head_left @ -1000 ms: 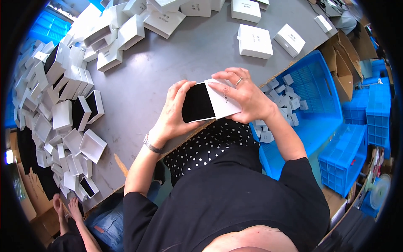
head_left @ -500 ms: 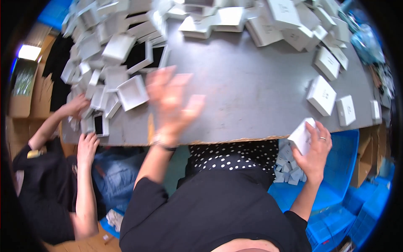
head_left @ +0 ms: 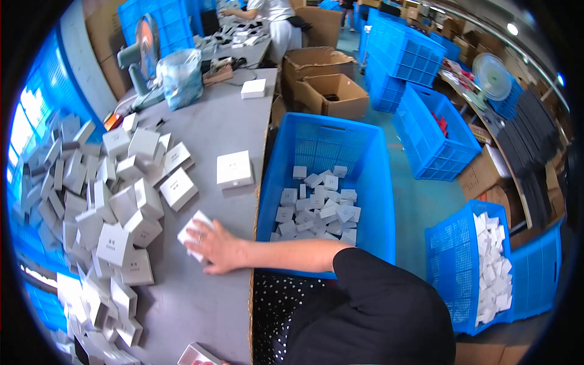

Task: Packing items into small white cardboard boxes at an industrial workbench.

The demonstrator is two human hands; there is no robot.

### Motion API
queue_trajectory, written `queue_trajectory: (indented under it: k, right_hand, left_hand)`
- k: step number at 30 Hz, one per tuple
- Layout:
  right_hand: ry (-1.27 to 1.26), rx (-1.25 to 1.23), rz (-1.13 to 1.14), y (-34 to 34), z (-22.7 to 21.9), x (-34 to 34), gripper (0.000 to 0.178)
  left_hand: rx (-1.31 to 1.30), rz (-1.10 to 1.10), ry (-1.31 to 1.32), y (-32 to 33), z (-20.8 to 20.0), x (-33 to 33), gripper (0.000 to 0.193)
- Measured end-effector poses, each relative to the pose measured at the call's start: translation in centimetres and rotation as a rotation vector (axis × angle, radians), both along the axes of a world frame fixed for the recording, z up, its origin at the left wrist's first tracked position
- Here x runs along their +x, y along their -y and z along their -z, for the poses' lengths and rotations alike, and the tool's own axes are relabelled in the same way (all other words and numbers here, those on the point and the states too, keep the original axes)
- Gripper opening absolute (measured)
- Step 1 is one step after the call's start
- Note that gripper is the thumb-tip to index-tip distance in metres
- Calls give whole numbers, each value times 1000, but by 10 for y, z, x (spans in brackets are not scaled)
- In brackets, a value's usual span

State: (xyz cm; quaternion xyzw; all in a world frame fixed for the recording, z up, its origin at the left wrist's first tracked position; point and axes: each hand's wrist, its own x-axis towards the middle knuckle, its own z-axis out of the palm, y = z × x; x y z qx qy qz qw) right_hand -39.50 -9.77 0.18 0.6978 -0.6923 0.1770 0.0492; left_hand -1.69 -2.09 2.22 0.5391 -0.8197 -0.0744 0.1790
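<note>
My right hand [head_left: 222, 249] reaches across the grey table with its fingers wrapped over a small white box [head_left: 199, 218], partly hiding it. At the lower edge a white box [head_left: 193, 351] is cut off by the picture. Pinkish fingers of my left hand [head_left: 207, 360] show in and beside that box, gripping its side; the rest of the hand is out of view. Closest to my right hand lies a loose white box [head_left: 179, 189], and a second white box [head_left: 234, 170] sits farther off near the table's edge.
A large pile of white boxes [head_left: 112, 243] covers the table's left side. Beyond the right edge stands a blue crate [head_left: 328, 129] holding small white boxes. Another blue crate [head_left: 453, 274] is at far right. A fan [head_left: 146, 58] and a plastic bag [head_left: 180, 79] stand at the back.
The view has swung to the right, bringing the crates and aisle into sight. My right hand, still on a white box, is now over the table. My left hand has gone mostly out of view.
</note>
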Motion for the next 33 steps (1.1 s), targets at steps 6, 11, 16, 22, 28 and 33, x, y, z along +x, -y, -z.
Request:
queue_trajectory:
  k: [6, 11, 16, 22, 28, 33]
  right_hand:
    - [64, -54, -98, -45, -13, -6, 69]
    - [63, -144, 178, -46, -15, 3, 61]
    - [240, -31, -160, -27, 1, -25, 59]
    - [166, -73, -176, -48, -15, -57, 75]
    - [362, -65, -292, -35, -18, -59, 74]
    - [436, -5, -335, -38, -19, -54, 70]
  left_hand:
    - [14, 189, -104, 39, -17, -57, 65]
    - [-71, 282, -64, 58, -16, -65, 75]
    - [-74, 297, -63, 71, -2, -58, 73]
    - [98, 105, -125, 58, -4, -67, 62]
    - [-16, 177, -169, 67, 11, -69, 67]
    - [30, 157, -252, 65, 14, -64, 67]
